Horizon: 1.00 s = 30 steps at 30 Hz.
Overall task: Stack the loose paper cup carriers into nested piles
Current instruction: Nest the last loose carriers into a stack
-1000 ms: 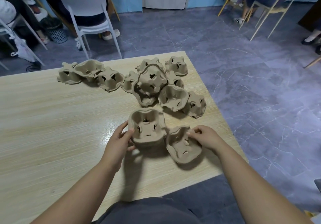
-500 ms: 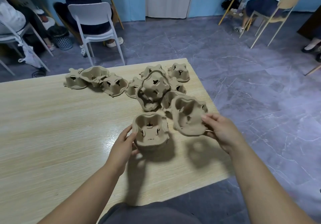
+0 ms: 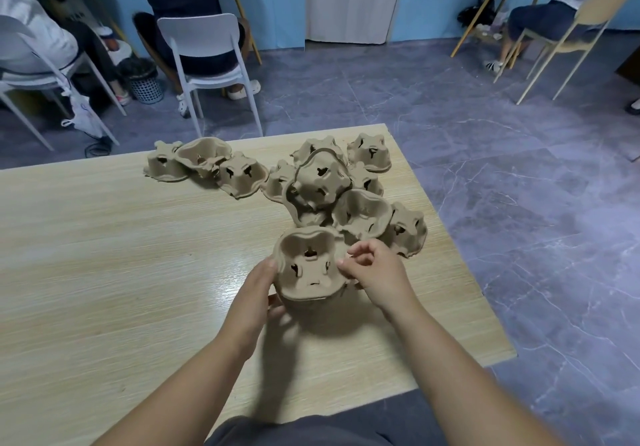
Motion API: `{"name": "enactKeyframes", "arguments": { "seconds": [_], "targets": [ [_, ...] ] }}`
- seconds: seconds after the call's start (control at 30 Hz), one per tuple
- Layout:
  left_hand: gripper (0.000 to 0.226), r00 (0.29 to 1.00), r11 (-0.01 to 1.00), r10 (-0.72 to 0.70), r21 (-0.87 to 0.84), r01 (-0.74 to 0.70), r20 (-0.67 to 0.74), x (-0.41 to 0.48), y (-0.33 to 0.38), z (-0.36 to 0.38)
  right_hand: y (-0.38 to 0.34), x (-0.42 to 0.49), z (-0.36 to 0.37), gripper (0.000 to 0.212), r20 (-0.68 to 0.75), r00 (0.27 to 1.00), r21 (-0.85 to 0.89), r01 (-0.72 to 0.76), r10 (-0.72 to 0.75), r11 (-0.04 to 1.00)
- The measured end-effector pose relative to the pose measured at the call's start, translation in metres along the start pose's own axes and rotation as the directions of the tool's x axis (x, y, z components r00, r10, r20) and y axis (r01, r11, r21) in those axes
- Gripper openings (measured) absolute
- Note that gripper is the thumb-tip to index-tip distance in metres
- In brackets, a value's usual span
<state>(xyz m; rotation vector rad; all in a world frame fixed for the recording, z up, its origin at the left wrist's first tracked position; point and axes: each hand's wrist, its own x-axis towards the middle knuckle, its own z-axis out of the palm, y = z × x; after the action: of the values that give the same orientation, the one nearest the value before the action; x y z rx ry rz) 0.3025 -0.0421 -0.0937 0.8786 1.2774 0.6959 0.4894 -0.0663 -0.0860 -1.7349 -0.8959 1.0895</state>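
Observation:
A nested pile of brown pulp cup carriers [image 3: 310, 269] stands on the wooden table [image 3: 104, 255] right in front of me, hollow side up. My left hand [image 3: 254, 289] grips its left side, thumb on the rim and fingers under the edge. My right hand [image 3: 375, 274] pinches the top carrier's right rim with curled fingers. Behind the pile, several loose carriers [image 3: 322, 182] lie jumbled and overlapping, some upside down. Three more carriers [image 3: 204, 165] sit in a row further left near the far edge.
The table's right edge [image 3: 460, 258] runs close beside the pile, with grey tiled floor beyond it. A white chair [image 3: 207, 50] and seated people are behind the table. More chairs stand at the back right.
My right hand carried the single carrier from the right over to the pile and set it into the top. My left hand kept its hold on the pile's left side.

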Motion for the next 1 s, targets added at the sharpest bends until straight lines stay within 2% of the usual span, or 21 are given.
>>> {"name": "enactKeyframes", "arguments": {
  "seconds": [0.1,0.17,0.2,0.27,0.33,0.4,0.53,0.6,0.67,0.7,0.83,1.0],
  "targets": [
    [0.023,1.0,0.999,0.007,0.042,-0.006,-0.018,0.003,-0.005,-0.001,0.003,0.012,-0.007,0.022,-0.119,0.985,-0.154,0.105,-0.124,0.982],
    [0.026,1.0,0.998,0.006,0.058,-0.005,-0.022,0.003,-0.006,-0.002,0.006,0.028,-0.018,0.023,-0.218,0.963,-0.223,0.106,-0.155,0.969],
    [0.027,1.0,0.998,0.003,0.063,-0.002,-0.023,0.003,-0.007,-0.003,0.008,0.038,-0.025,0.024,-0.27,0.958,-0.215,0.04,-0.099,0.976],
    [0.027,1.0,0.998,-0.006,0.06,0.007,-0.028,0.004,-0.007,-0.003,0.015,0.058,-0.037,0.03,-0.306,0.941,-0.087,-0.178,0.144,0.98],
    [0.028,1.0,0.998,-0.007,0.061,0.009,-0.03,0.005,-0.008,-0.003,0.025,0.072,-0.04,0.037,-0.198,0.911,0.059,-0.356,0.361,0.932],
    [0.028,0.999,0.998,-0.006,0.063,0.008,-0.034,0.004,-0.008,-0.003,0.034,0.082,-0.038,0.039,-0.127,0.896,0.148,-0.408,0.426,0.901],
    [0.03,0.999,0.998,-0.016,0.062,0.018,-0.041,0.004,-0.008,-0.004,0.04,0.093,-0.03,0.043,-0.099,0.888,0.256,-0.413,0.449,0.874],
    [0.03,0.999,0.998,-0.018,0.057,0.02,-0.044,0.004,-0.007,-0.004,0.037,0.091,-0.031,0.029,-0.095,0.893,0.298,-0.396,0.44,0.869],
    [0.03,0.999,0.999,-0.018,0.05,0.02,-0.047,0.004,-0.006,-0.004,0.032,0.085,-0.04,0.008,-0.154,0.906,0.247,-0.35,0.393,0.904],
    [0.03,0.999,0.999,-0.02,0.048,0.022,-0.047,0.004,-0.006,-0.004,0.027,0.081,-0.048,0.006,-0.191,0.917,0.209,-0.311,0.35,0.927],
    [0.03,0.999,0.998,-0.024,0.057,0.026,-0.04,0.005,-0.006,-0.004,0.008,0.061,-0.086,0.011,-0.192,0.968,0.037,-0.159,0.164,0.987],
    [0.023,0.999,0.999,-0.02,0.047,0.022,-0.04,0.005,-0.003,-0.001,-0.032,0.032,-0.083,0.02,0.016,0.999,0.08,-0.032,0.031,0.996]
  ]
}}
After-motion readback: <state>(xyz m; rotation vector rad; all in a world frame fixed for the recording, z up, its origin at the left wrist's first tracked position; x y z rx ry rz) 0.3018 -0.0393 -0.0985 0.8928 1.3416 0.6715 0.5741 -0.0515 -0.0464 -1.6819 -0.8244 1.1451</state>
